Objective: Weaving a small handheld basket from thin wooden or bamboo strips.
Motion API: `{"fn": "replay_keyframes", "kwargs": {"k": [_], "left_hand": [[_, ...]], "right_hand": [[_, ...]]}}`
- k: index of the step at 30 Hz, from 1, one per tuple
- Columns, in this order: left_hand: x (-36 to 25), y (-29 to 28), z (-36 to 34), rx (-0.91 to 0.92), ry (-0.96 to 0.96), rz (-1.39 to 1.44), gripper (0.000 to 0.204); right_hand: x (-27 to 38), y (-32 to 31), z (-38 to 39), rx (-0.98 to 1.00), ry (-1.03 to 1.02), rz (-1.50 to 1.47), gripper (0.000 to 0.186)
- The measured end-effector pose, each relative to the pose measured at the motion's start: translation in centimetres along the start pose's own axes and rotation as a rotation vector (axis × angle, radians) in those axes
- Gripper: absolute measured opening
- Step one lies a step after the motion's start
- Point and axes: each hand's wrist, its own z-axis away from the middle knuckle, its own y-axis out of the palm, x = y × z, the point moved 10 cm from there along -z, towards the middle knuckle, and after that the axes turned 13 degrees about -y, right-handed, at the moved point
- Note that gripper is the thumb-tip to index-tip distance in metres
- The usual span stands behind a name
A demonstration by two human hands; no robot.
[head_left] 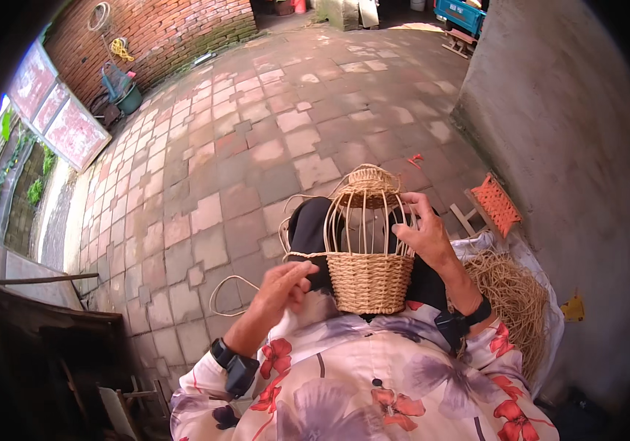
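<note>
A partly woven wicker basket stands upright on my lap between my dark-trousered knees. Its lower wall is tightly woven, bare upright ribs rise above that, and a narrow woven collar tops them. My right hand grips the ribs on the right side, thumb and forefinger bent around them below the collar. A weaving strand runs out left from the rim of the woven wall and loops away. Just under this strand, my left hand is closed with curled fingers; whether it pinches a strand cannot be made out.
Beside my right leg, a white sack holds a heap of tan strands. Past it are an orange woven stool and a grey wall. Dark wooden furniture stands at lower left. Paving stretches ahead toward a brick wall.
</note>
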Motion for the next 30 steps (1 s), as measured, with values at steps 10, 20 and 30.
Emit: {"fn": "replay_keyframes", "kwargs": {"k": [10, 20, 30], "left_hand": [[-4.4, 3.2, -2.3, 0.172, 0.108, 0.471, 0.016], [-1.2, 2.5, -4.5, 0.102, -0.005, 0.576, 0.018], [-3.4, 1.7, -3.4, -0.053, 0.116, 0.277, 0.020]], "right_hand": [[-0.1, 0.2, 1.0, 0.009, 0.083, -0.152, 0.060], [0.0, 0.2, 1.0, 0.003, 0.029, -0.227, 0.056], [-0.9, 0.3, 1.2, -0.005, 0.014, -0.292, 0.057]]}}
